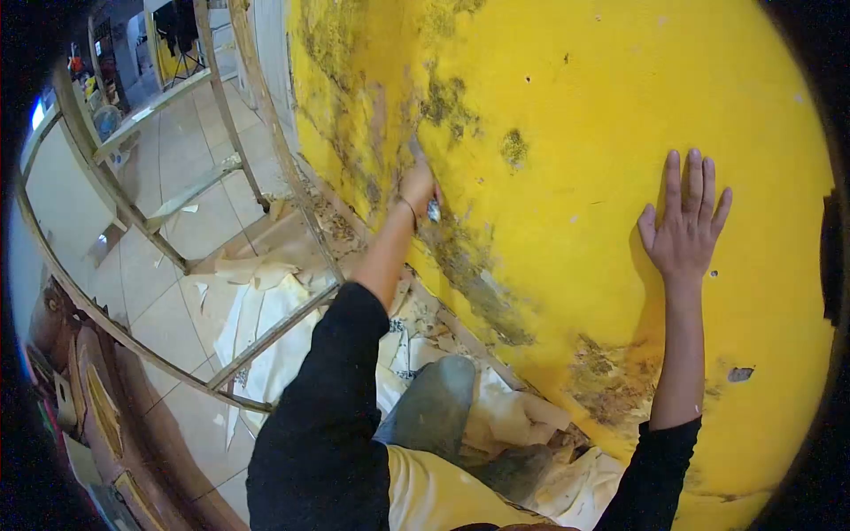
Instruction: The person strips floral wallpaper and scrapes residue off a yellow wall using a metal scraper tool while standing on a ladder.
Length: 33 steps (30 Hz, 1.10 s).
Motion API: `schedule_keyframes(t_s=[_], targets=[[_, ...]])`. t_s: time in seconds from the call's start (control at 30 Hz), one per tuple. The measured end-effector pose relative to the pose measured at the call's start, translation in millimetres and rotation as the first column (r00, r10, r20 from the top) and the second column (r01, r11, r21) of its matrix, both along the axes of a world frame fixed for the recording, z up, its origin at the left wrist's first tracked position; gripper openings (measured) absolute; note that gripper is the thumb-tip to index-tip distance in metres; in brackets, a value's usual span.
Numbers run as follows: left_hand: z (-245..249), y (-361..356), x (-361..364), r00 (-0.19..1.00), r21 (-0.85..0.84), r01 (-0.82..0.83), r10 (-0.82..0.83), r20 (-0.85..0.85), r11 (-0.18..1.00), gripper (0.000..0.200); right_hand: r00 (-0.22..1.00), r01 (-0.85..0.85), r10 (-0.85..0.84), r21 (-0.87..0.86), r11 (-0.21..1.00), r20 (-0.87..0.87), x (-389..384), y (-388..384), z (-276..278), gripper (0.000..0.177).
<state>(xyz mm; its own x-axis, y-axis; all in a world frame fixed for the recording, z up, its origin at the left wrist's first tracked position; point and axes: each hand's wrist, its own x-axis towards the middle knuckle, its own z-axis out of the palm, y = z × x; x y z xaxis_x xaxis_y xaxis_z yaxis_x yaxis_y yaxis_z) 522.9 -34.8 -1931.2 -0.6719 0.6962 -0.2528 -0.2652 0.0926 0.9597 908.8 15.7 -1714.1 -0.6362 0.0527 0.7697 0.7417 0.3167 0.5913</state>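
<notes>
The left hand (418, 188) is closed around the handle of a scraper (423, 173). The pale butt of the handle sticks out below the fist. The blade points up and away from the wrist and lies against the yellow wall (575, 115). The tool's long axis follows the line of the forearm. Its edge sits in the dark peeled strip (460, 257), which slants down the wall from the hand toward the floor.

The right hand (686, 226) is well apart to the right, with its palm pressed flat on intact paint and its fingers spread and pointing up. It holds nothing, so the left hand alone is at the tool.

Below the strip, paint flakes and crumpled paper sheets (266, 310) lie on the tiled floor (168, 230), beside a metal frame (133, 212). One sheet carries print that is too small to read, and no brand shows.
</notes>
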Motion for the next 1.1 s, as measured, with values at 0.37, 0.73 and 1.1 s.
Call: schedule_keyframes(t_s=[0.37,0.73,1.1], targets=[[-18.5,3.6,-11.4,0.977,0.056,-0.042,0.030,0.210,0.998,0.071,1.000,0.007,-0.007,0.010,1.000,0.002,0.2,-0.2,0.5,0.075],[-58.1,18.2,-34.5,0.952,0.113,-0.064,0.026,0.305,0.992,0.070,1.000,0.001,-0.001,0.003,1.000,0.014,1.6,-1.1,0.5,0.073],[-52.9,9.2,-27.9,0.920,0.026,-0.076,0.060,0.388,0.997,0.066,0.999,-0.032,0.031,0.029,0.999,0.019,-0.4,-0.5,2.6,0.076]])
